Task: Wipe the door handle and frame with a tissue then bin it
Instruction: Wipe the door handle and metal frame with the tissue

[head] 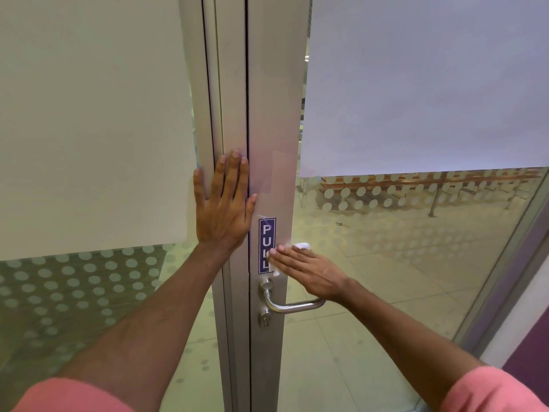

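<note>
A silver lever door handle point(292, 306) sticks out to the right from the grey metal door frame point(276, 114), with a keyhole below it. My right hand point(309, 270) lies flat on the frame just above the handle and presses a white tissue point(302, 246) against it, beside a blue PULL sticker point(266, 245). The tissue shows only at the fingertips and under the palm's edge. My left hand point(224, 203) rests flat with spread fingers on the fixed frame post point(218, 114) to the left, holding nothing.
Frosted glass panels point(430, 84) with dotted bands flank the frame on both sides. Through the clear lower glass I see a tiled floor point(371, 263) and benches beyond. A purple wall edge point(528, 346) stands at the far right.
</note>
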Demonstrator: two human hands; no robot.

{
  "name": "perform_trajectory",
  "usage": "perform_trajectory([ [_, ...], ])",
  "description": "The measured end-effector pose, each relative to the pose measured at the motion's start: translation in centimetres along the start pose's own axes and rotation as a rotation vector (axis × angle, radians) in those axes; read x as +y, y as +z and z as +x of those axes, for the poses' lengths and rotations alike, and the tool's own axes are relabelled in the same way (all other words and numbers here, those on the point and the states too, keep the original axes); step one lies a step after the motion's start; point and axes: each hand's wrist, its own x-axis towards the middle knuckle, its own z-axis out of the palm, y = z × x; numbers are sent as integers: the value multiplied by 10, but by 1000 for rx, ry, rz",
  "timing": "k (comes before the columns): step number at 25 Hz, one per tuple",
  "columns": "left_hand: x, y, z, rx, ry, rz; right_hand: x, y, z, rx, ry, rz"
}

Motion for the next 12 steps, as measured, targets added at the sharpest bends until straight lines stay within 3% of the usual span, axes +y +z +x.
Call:
perform_trajectory([
  [3,0,0,0,-13,-5,5,14,-15,14,74,94,18],
  [8,1,-2,1,-23,-11,4,25,-59,85,442,466,136],
  [12,0,-3,1,-16,-10,7,9,-56,86,416,355,73],
])
